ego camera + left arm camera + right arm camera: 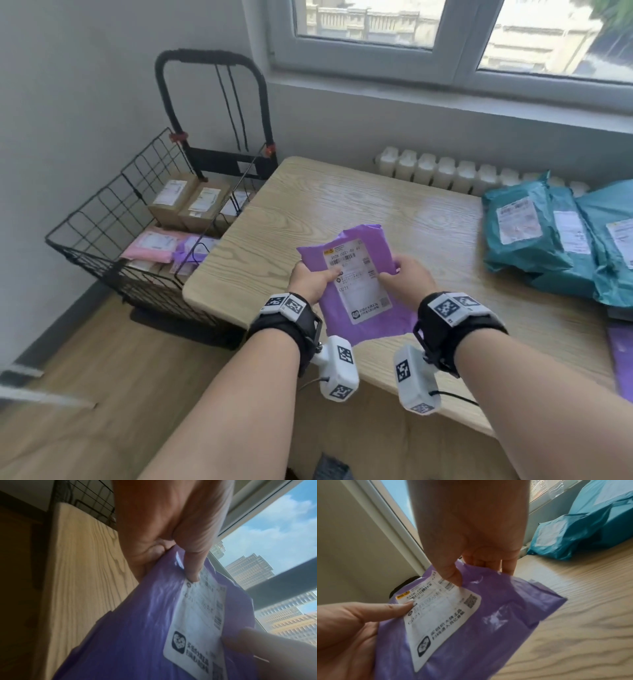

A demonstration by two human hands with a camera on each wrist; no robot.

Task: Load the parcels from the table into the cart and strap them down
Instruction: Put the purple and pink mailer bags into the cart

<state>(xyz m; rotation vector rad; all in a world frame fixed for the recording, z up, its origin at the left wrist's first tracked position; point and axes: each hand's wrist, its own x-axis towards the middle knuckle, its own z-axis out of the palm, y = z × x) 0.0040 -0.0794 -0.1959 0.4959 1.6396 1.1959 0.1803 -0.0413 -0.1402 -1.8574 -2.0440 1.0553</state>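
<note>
A wooden table (428, 222) stands under a window (445, 34), beside a grey wall. Both hands hold a purple parcel (346, 325) above the near part of the table. The left hand (310, 279) pinches its left edge, thumb on the white label (359, 284). The right hand (407, 277) pinches the right edge, thumb on top and fingers below. Teal parcels (548, 236) lie on the right side of the table. The wire cart (113, 219) stands on the floor left of the table and already contains brown boxes (186, 204) and a pink parcel (150, 245).
</note>
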